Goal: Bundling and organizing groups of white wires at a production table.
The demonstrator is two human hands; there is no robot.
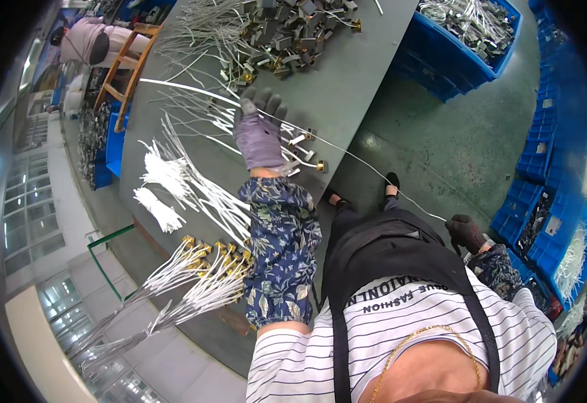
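Note:
My left hand [258, 131], in a purple-grey glove, is over the table, its fingers curled round a white cable [189, 87]. From those fingers a thin white wire [367, 163] stretches across past the table edge to my right hand [466, 233]. That hand wears a dark glove and is closed on the wire's end, out to my right beside my apron. Under and beside my left hand lie several white cables with small connectors, one with a brass-coloured end [321, 166]. The left palm is hidden.
A heap of dark grey blocks with wires [293, 33] covers the far table [367, 80]. Bundles of white cables [165, 171] and yellow-ended cables [206, 258] lie left. Blue crates [441, 74] stand right. Beyond a wooden chair [122, 74], a person [88, 40] bends over.

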